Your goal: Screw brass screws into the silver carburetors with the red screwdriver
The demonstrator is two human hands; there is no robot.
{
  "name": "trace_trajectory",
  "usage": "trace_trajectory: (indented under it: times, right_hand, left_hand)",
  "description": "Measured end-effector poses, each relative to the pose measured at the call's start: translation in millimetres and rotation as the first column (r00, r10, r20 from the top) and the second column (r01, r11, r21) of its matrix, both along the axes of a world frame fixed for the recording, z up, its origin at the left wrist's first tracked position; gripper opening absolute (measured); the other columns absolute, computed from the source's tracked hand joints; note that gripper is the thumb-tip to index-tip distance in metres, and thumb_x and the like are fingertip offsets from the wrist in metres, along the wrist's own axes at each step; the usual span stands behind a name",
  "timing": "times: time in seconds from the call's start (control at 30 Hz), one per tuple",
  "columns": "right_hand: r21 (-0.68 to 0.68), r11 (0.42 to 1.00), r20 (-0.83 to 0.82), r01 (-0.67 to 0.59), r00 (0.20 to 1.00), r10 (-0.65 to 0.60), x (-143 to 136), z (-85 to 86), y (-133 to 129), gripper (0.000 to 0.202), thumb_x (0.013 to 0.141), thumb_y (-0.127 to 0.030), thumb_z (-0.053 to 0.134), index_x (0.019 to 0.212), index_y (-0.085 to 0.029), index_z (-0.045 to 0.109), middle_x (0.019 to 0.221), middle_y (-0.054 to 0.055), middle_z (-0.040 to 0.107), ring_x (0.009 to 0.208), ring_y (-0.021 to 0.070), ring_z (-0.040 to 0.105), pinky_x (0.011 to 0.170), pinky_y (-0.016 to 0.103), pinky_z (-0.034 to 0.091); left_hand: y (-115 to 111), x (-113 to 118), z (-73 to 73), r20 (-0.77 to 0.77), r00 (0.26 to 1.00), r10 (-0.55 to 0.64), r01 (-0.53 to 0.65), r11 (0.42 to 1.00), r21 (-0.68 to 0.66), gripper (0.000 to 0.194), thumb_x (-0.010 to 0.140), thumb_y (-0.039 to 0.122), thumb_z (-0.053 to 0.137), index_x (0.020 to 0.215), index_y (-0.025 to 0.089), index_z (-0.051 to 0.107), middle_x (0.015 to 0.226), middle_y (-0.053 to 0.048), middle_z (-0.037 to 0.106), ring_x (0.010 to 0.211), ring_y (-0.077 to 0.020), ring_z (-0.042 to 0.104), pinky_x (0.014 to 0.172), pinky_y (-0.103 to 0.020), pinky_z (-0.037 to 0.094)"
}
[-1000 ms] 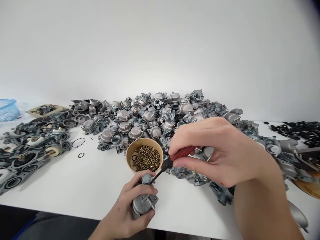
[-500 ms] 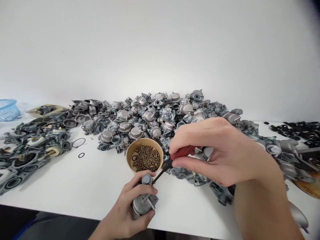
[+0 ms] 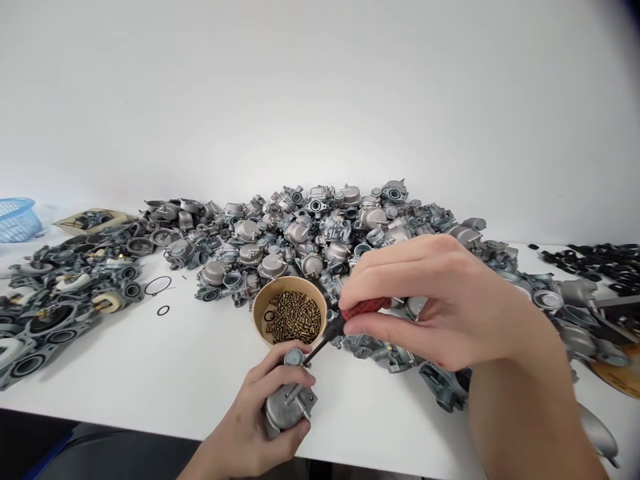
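My left hand (image 3: 260, 413) is wrapped round a grey metal carburetor (image 3: 286, 407) near the table's front edge, its round cap showing between the fingers. From the right, my right hand (image 3: 415, 303) grips the red handle of a screwdriver (image 3: 364, 308). The dark shaft slants down to the left, and its tip meets the carburetor beside the cap. Just behind my left hand stands a round tan bowl (image 3: 258, 319) holding small brass screws and a black ring.
A large heap of carburetors (image 3: 297, 232) lies along the wall. Opened carburetor bodies (image 3: 63, 313) cover the left side, near two black rings (image 3: 163, 310). A blue basket (image 3: 19, 221) is at far left; black parts (image 3: 590, 260) lie at far right.
The fingers of my right hand have shifted slightly round the red handle. The carburetor and my left hand have stayed in place.
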State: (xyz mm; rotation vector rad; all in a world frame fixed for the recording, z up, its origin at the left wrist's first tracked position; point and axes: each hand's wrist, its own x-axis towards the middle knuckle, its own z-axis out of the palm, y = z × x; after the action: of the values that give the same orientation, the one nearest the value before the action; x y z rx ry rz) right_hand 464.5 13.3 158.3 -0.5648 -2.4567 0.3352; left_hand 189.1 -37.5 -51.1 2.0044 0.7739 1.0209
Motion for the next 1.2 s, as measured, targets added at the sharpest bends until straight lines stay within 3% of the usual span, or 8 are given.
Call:
trace_trajectory:
  times: [0.57,1.2]
  right_hand:
    - [-0.012,1.000,-0.039,0.019,0.999,-0.020,2.0,-1.2,0.3,0.010,0.104,-0.021,0.074,0.096,-0.016,0.076,0.084,0.000,0.076,0.071,0.0095,0.064,0.066,0.025,0.045]
    - [-0.005,0.999,-0.060,0.034,0.998,-0.034,1.7,0.4,-2.5,0.009,0.104,-0.021,0.074,0.094,-0.019,0.074,0.082,-0.002,0.075,0.070,0.0095,0.064,0.065,0.026,0.047]
  left_hand:
    - [-0.4,-1.7,-7.4,-0.010,1.000,0.008,-0.008,1.000,-0.010,0.054,0.081,0.010,0.070,0.130,0.033,0.068,0.157,-0.012,0.053,0.134,-0.0359,0.069,0.106,-0.043,0.057]
    - [0.0,-2.9,-5.6,0.001,1.000,-0.017,0.017,1.000,0.011,0.051,0.085,0.011,0.072,0.131,0.034,0.069,0.158,-0.013,0.052,0.135,-0.0372,0.067,0.108,-0.046,0.057]
